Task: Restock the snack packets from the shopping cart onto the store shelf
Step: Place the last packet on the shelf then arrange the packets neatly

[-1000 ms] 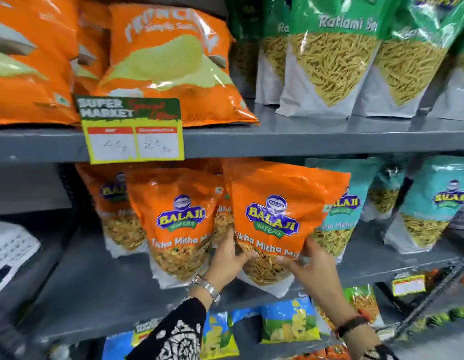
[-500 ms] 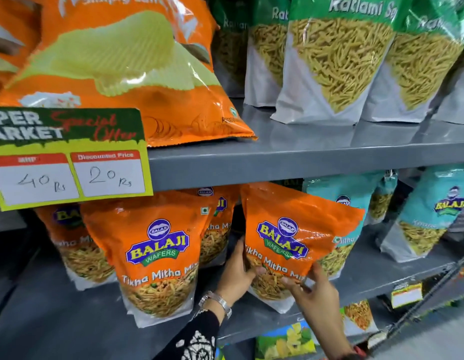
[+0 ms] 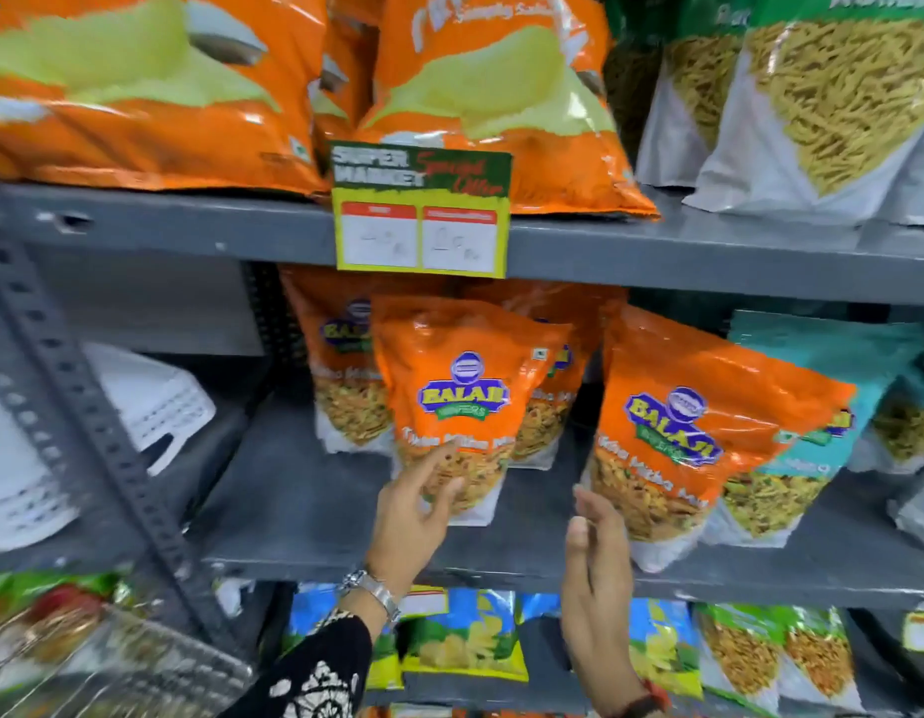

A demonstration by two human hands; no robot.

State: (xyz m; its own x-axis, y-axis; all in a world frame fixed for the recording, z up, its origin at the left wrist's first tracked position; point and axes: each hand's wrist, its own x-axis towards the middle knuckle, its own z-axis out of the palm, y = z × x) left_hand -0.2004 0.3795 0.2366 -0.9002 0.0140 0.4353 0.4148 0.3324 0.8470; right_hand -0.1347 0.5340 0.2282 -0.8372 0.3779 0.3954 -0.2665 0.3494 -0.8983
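Several orange Balaji snack packets stand on the grey middle shelf (image 3: 294, 494). My left hand (image 3: 410, 515) is spread open, its fingertips resting on the lower front of the middle orange packet (image 3: 449, 386). My right hand (image 3: 597, 557) is open with fingers apart, just left of the right orange packet (image 3: 708, 432), which stands leaning on its own; I cannot tell whether the fingertips touch it. Neither hand holds anything. The wire shopping cart (image 3: 154, 671) shows at the bottom left with blurred packets in it.
Teal packets (image 3: 817, 458) stand right of the orange ones. Orange chip bags (image 3: 491, 95) and green-white sev packets (image 3: 812, 111) fill the upper shelf, with a price tag (image 3: 421, 215) on its edge. A slotted upright (image 3: 87, 432) and white basket (image 3: 144, 406) are at left.
Both hands have let go of the right orange packet, which now stands on the shelf. My left hand has moved left to the middle packet. The view has swung left.
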